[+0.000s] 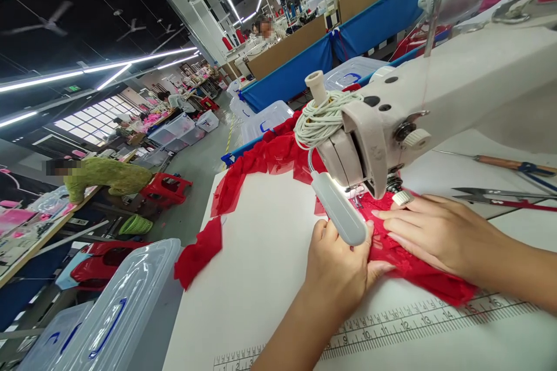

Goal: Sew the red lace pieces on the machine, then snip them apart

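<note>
A white sewing machine (435,98) stands on a white table (261,278). Red lace fabric (404,264) lies under its needle area, and a long red strip (261,162) trails off behind the machine and over the table's left edge. My left hand (337,269) rests on the red lace just left of the needle, its fingers curled and pinching the fabric. My right hand (435,232) lies flat on the lace to the right of the needle, fingers stretched out and pressing it down. A small white lamp (339,211) hangs over my left hand.
A ruler strip (413,319) is printed along the table's near edge. Scissors (491,194) and a wooden-handled tool (509,163) lie at the right. Clear plastic bins (117,307) stand at the left on the floor. Other people work at tables farther back.
</note>
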